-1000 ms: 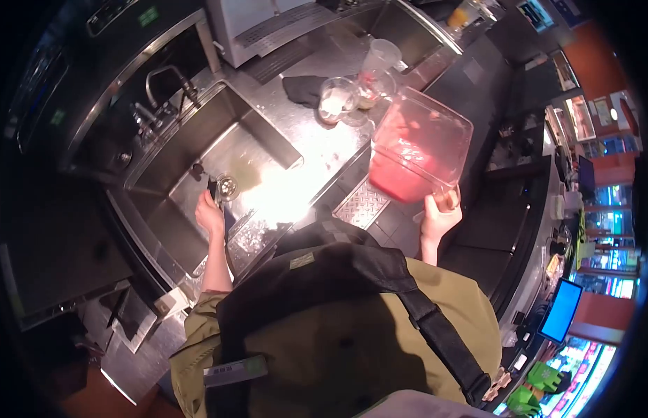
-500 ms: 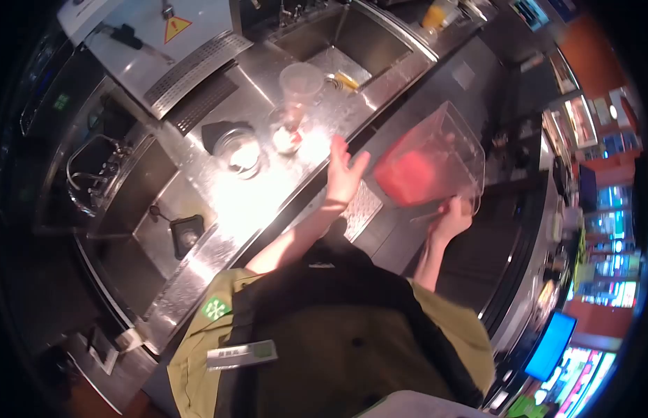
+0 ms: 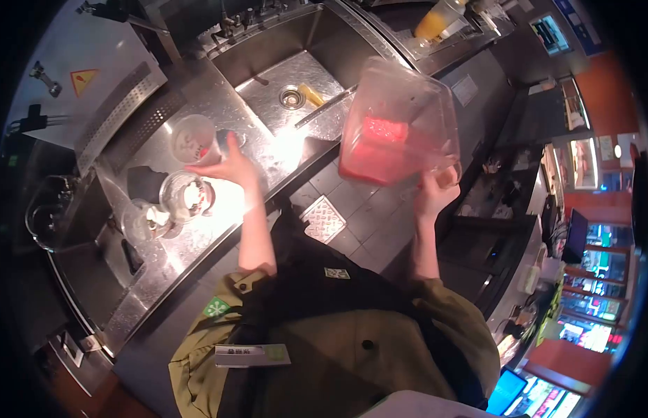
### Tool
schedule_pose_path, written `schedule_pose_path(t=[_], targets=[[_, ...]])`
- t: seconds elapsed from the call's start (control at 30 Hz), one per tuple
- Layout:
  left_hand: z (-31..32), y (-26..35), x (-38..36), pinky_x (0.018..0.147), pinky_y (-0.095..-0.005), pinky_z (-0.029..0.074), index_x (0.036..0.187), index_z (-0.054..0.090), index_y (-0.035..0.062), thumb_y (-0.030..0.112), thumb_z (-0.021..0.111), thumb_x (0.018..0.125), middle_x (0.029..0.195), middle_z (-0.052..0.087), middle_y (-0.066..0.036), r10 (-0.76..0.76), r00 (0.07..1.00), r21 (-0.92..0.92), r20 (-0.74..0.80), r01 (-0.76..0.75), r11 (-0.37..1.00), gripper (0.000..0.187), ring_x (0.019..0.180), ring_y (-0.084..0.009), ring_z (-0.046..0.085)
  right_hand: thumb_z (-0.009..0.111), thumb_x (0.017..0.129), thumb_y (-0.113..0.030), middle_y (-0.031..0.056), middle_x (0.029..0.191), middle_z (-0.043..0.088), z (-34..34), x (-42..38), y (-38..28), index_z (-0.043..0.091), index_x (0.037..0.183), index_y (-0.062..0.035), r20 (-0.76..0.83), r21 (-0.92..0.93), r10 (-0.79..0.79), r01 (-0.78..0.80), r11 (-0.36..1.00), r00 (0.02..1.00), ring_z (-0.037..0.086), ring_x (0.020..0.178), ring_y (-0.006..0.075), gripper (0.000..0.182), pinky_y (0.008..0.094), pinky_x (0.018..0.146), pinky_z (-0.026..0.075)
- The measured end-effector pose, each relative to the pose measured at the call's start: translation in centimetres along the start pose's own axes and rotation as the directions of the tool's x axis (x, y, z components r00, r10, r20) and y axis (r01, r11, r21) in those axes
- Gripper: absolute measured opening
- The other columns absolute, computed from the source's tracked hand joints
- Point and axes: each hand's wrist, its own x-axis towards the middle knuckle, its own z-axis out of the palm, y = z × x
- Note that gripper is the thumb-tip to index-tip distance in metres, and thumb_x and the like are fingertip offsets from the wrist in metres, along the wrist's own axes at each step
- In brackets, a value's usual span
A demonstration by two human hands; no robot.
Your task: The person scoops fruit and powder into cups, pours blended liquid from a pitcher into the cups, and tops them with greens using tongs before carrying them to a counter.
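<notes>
My right hand (image 3: pixel 439 189) is wrapped round the handle of a large clear pitcher (image 3: pixel 397 125), which is tilted and has red liquid in its lower part. My left hand (image 3: pixel 233 167) reaches over the steel counter, thumb and fingers apart, beside a clear cup (image 3: pixel 194 138) with some red in it. Whether its fingertips touch that cup I cannot tell. Nearer the counter's front stand two more clear containers, one (image 3: pixel 188 195) with white and dark red contents and another (image 3: pixel 148 220) with something white inside.
A steel sink (image 3: pixel 275 83) with a drain and a yellow object (image 3: pixel 311 95) lies beyond the counter (image 3: pixel 268 150). A bottle of orange liquid (image 3: pixel 435 22) stands at the top. At the upper left is a white machine (image 3: pixel 108 56). A patterned floor plate (image 3: pixel 325 219) shows below.
The view has shifted. My left hand has moved from the counter's edge to the cups. The pitcher in my right hand has come up and left, closer to the sink.
</notes>
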Motion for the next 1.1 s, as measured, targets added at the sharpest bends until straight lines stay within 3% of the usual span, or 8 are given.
schedule_pose_path(t=[0.17, 0.3, 0.4, 0.6, 0.67, 0.73, 0.9, 1.1], targets=[[1.4, 2.4, 1.4, 0.100, -0.0419, 0.024, 0.131, 0.002, 0.0021, 0.013, 0.074, 0.062, 0.132, 0.017, -0.020, 0.071, 0.997, -0.144, -0.031, -0.075, 0.987, 0.101, 0.120, -0.0292, 0.027, 0.058, 0.064, 0.000, -0.0017, 0.056, 0.049, 4.3, 5.6, 3.4, 0.052, 0.064, -0.0014, 0.256, -0.094, -0.355, 0.389, 0.917, 0.899, 0.045, 0.051, 0.0045, 0.006, 0.0188, 0.045, 0.035], [3.6, 4.2, 0.6, 0.095, -0.0364, 0.031, 0.128, 0.012, 0.0000, 0.010, 0.073, 0.061, 0.121, 0.033, -0.017, 0.170, 0.969, -0.144, 0.182, -0.145, 0.979, 0.091, 0.112, -0.0253, 0.037, 0.057, 0.062, 0.004, -0.0004, 0.061, 0.052, 3.8, 13.7, 4.7, 0.054, 0.066, -0.0007, 0.240, 0.107, 0.003, -0.029, 0.994, 0.971, 0.047, 0.055, 0.0057, 0.008, 0.0183, 0.049, 0.037], [6.9, 4.1, -0.8, 0.094, -0.0361, 0.033, 0.129, 0.011, 0.0038, 0.007, 0.073, 0.062, 0.124, 0.027, -0.016, 0.289, 0.885, -0.403, 0.365, -0.130, 0.906, 0.092, 0.114, -0.0254, 0.034, 0.056, 0.062, 0.004, 0.0003, 0.061, 0.052, 7.8, 12.7, 5.9, 0.054, 0.068, -0.0004, -0.016, 0.255, -0.070, 0.071, 0.964, 0.997, 0.047, 0.053, 0.0064, 0.008, 0.0182, 0.049, 0.037], [11.7, 6.3, -0.9, 0.088, -0.0372, 0.040, 0.125, 0.023, 0.0025, 0.007, 0.074, 0.058, 0.117, 0.036, -0.017, 0.349, 0.709, -0.145, 0.613, -0.334, 0.932, 0.084, 0.112, -0.0247, 0.038, 0.060, 0.064, 0.000, 0.0003, 0.064, 0.052, 9.0, 21.9, 4.5, 0.055, 0.073, 0.0000, 0.393, 0.148, -0.028, -0.033, 0.989, 0.919, 0.049, 0.052, 0.0071, 0.010, 0.0203, 0.047, 0.039], [12.7, 5.9, -1.2, 0.090, -0.0383, 0.037, 0.124, 0.027, 0.0028, 0.008, 0.074, 0.056, 0.119, 0.037, -0.016, 0.377, 0.693, -0.105, 0.615, -0.402, 0.910, 0.082, 0.112, -0.0261, 0.038, 0.064, 0.063, -0.004, 0.0040, 0.058, 0.053, 10.2, 24.0, 3.3, 0.055, 0.073, -0.0008, 0.564, 0.114, -0.283, 0.266, 0.957, 0.776, 0.049, 0.046, 0.0104, 0.014, 0.0235, 0.042, 0.038], [13.7, 5.5, -1.1, 0.093, -0.0418, 0.031, 0.123, 0.030, 0.0042, 0.009, 0.074, 0.053, 0.119, 0.038, -0.015, 0.443, 0.664, -0.060, 0.602, -0.516, 0.854, 0.082, 0.112, -0.0279, 0.038, 0.065, 0.062, -0.007, 0.0065, 0.055, 0.052, 12.7, 26.6, 1.4, 0.055, 0.074, -0.0014, 0.735, 0.079, -0.559, 0.769, 0.634, 0.385, 0.050, 0.043, 0.0142, 0.017, 0.0249, 0.041, 0.038], [15.8, 3.9, -3.5, 0.096, -0.0501, 0.020, 0.124, 0.031, 0.0110, 0.010, 0.073, 0.050, 0.120, 0.038, -0.011, 0.476, 0.644, 0.052, 0.600, -0.624, 0.779, 0.085, 0.113, -0.0275, 0.035, 0.058, 0.062, -0.009, 0.0126, 0.052, 0.050, 17.7, 28.1, -1.8, 0.048, 0.070, -0.0042, 0.924, 0.198, -0.382, 0.867, 0.457, -0.010, 0.052, 0.047, 0.0309, 0.013, 0.0360, 0.045, 0.042], [17.7, 3.3, -5.6, 0.095, -0.0514, 0.020, 0.126, 0.032, 0.0123, 0.008, 0.071, 0.051, 0.123, 0.036, -0.011, 0.383, 0.651, 0.095, 0.655, -0.574, 0.813, 0.084, 0.116, -0.0283, 0.032, 0.053, 0.065, -0.009, 0.0133, 0.051, 0.050, 22.2, 28.6, -3.2, 0.047, 0.070, -0.0044, 0.963, 0.260, -0.154, 0.908, 0.329, -0.220, 0.051, 0.050, 0.0342, 0.009, 0.0405, 0.048, 0.043]])
